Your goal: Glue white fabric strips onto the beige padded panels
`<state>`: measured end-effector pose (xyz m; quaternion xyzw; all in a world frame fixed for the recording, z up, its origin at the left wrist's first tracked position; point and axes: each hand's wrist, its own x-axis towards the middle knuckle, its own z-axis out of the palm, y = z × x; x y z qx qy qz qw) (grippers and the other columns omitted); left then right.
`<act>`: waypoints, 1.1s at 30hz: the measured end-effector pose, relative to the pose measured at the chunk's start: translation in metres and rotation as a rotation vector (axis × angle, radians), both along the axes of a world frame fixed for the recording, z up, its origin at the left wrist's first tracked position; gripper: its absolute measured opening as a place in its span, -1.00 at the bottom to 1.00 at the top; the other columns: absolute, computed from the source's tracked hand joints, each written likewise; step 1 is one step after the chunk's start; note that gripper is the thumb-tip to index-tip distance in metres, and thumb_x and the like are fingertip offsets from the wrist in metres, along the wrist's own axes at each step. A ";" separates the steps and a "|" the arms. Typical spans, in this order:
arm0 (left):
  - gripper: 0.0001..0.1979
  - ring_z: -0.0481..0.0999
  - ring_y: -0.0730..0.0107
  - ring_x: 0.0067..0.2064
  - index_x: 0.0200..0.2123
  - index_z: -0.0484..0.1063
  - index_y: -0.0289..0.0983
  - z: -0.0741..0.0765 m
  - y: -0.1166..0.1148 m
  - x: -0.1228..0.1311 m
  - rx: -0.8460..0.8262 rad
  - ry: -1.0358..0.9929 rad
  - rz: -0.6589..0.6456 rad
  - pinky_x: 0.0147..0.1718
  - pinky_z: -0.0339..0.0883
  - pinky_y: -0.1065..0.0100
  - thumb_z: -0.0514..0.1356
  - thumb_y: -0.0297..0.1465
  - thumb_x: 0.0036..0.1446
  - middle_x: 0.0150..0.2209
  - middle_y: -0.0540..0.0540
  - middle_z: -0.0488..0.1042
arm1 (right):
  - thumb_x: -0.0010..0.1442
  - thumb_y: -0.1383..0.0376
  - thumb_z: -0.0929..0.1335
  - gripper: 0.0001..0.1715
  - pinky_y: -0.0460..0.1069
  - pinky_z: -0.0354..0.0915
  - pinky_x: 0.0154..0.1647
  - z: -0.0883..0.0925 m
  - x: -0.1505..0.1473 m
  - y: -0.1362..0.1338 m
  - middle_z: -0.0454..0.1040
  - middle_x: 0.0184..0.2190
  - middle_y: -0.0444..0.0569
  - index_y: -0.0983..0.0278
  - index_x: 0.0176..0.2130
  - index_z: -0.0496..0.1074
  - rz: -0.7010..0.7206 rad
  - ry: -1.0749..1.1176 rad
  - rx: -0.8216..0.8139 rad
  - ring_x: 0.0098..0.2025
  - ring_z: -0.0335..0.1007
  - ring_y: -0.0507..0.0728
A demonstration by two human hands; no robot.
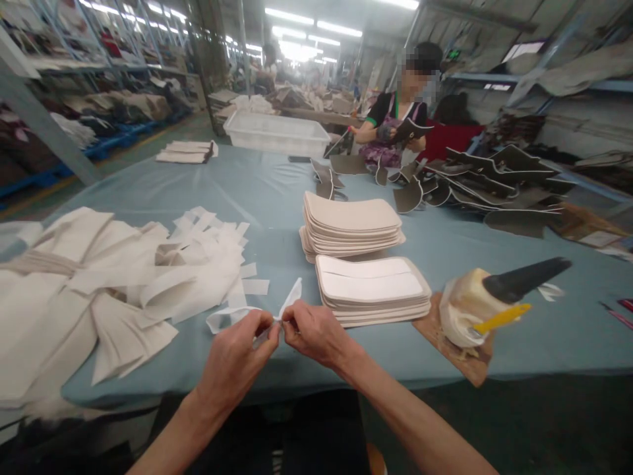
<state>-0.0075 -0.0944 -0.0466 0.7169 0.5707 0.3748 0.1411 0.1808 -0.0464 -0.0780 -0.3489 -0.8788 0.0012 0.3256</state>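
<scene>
White strip [291, 298], thin and limp, is at the near edge of the blue tabletop [267, 188], just left of the near stack [370, 280]. The left hand [230, 356] and right hand [319, 333] both pinch it, thumbs and fingers narrow, fingertips almost meeting. One end stands up beyond the right hand's fingers; the other trails left. The fingers cover the middle, so I cannot tell whether it is one piece or two.

A light pinch close to the working point should suit such flimsy material best, with both hands level so it neither twists nor creases. The trailing end lies beside the pale heap [198, 264] at left and could catch there, so it is best lifted free. At right, a smeared pot [452, 307] with a yellow brush [502, 318] stands on a board [477, 369]; loose ends are best held well away from it. The far stack [353, 214] stands just beyond the near one.
</scene>
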 end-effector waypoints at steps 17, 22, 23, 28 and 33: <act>-0.91 0.47 0.47 -0.50 -0.46 0.45 -0.22 0.010 0.013 0.008 -0.357 -0.297 -0.085 -0.49 0.26 0.47 0.19 -0.36 0.03 -0.54 0.05 0.53 | 0.28 0.37 0.24 -0.90 -0.06 0.11 -0.48 0.003 0.001 -0.002 0.45 -0.43 -0.11 0.25 -0.25 0.35 0.029 -0.019 -0.187 -0.48 0.34 0.04; -0.79 0.44 0.46 -0.58 -0.44 0.39 -0.23 -0.014 0.019 0.012 -0.577 -0.651 -0.057 -0.58 0.22 0.48 0.30 -0.24 -0.05 -0.60 0.05 0.49 | 0.28 0.31 0.26 -0.93 -0.10 0.18 -0.43 0.006 0.002 -0.008 0.38 -0.47 -0.20 0.21 -0.30 0.28 0.113 0.297 -0.628 -0.47 0.30 0.00; -0.76 0.42 0.47 -0.60 -0.43 0.37 -0.23 -0.018 0.019 0.013 -0.597 -0.709 -0.037 -0.59 0.22 0.48 0.31 -0.21 -0.06 -0.62 0.07 0.46 | 0.28 0.30 0.26 -0.91 -0.11 0.18 -0.44 0.007 0.001 -0.011 0.37 -0.48 -0.21 0.21 -0.32 0.26 0.123 0.361 -0.696 -0.47 0.29 -0.01; -0.69 0.37 0.50 -0.62 -0.36 0.31 -0.21 -0.025 0.015 0.016 -0.544 -0.812 0.076 -0.61 0.22 0.48 0.24 -0.10 0.03 -0.60 0.12 0.40 | 0.29 0.18 0.30 -0.82 -0.10 0.27 -0.42 0.009 -0.010 -0.016 0.39 -0.50 -0.21 0.20 -0.32 0.28 0.095 0.639 -0.893 -0.48 0.33 0.00; -0.70 0.59 0.37 -0.43 -0.18 0.40 -0.22 -0.021 0.011 0.023 -0.323 -0.650 0.168 -0.39 0.45 0.40 0.26 -0.19 0.07 -0.46 0.03 0.57 | 0.31 0.08 0.32 -0.71 -0.10 0.24 -0.46 0.005 -0.016 -0.018 0.38 -0.53 -0.21 0.25 -0.30 0.40 -0.089 0.768 -0.903 -0.50 0.26 0.00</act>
